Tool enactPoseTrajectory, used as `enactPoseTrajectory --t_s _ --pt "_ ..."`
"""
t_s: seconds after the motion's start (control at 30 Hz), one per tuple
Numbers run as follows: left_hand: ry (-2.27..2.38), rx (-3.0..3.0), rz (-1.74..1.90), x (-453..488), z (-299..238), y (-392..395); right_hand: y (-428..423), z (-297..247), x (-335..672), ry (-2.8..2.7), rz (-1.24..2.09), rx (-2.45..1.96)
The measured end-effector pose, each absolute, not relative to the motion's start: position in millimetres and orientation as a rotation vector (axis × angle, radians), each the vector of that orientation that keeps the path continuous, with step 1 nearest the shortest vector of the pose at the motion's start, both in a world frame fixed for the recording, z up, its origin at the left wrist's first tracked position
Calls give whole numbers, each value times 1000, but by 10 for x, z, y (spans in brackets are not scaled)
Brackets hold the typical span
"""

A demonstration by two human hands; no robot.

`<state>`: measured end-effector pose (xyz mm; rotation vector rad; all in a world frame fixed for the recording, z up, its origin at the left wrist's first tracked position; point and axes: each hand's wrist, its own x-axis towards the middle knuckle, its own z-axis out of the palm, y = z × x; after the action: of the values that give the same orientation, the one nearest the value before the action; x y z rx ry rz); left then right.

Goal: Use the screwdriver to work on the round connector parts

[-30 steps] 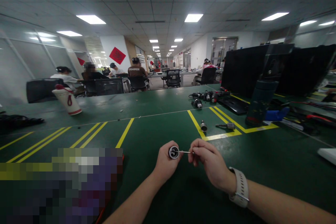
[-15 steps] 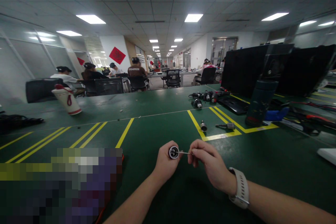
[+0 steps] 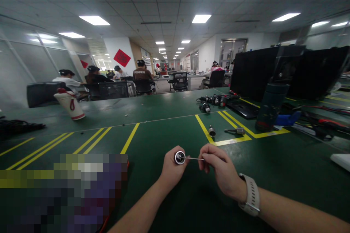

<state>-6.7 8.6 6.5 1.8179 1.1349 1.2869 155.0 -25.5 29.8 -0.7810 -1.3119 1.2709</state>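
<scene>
My left hand [image 3: 170,171] is wrapped round a small metal cylinder [image 3: 179,157], its open end turned towards me. Inside the bright rim there is a dark hollow with some small inner parts. A thin metal rod [image 3: 193,158] runs from the cylinder's mouth to my right hand [image 3: 222,172], which pinches it between thumb and fingers. Whether the rod is a screwdriver, tweezers or a pick cannot be made out; its handle end is hidden. Beyond my hands lie a short round metal fitting [image 3: 211,131] and a metal piece with a slim shaft [image 3: 235,131].
Black corded tools [image 3: 206,106] lie farther back on the green table [image 3: 153,131]. At right stand a dark bottle [image 3: 270,107] and monitors [image 3: 253,74]; a white cup [image 3: 71,105] is far left. A blurred-out object [image 3: 90,193] sits near left. People sit beyond.
My right hand has shifted slightly to the right with the thin rod. The cylinder in my left hand has moved a little left and up.
</scene>
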Motion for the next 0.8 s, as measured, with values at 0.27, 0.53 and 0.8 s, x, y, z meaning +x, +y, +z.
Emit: enactPoseTrajectory --t_s 0.27,0.53,0.8 --pt "1300 1969 1349 -84 7 101 -333 355 1564 -1580 1021 -859" --pt "1411 2170 1334 -83 13 83 -434 417 1540 -1848 732 -890" --pt "1273 1968 1375 -75 -4 104 -461 379 1533 -2018 553 -847"
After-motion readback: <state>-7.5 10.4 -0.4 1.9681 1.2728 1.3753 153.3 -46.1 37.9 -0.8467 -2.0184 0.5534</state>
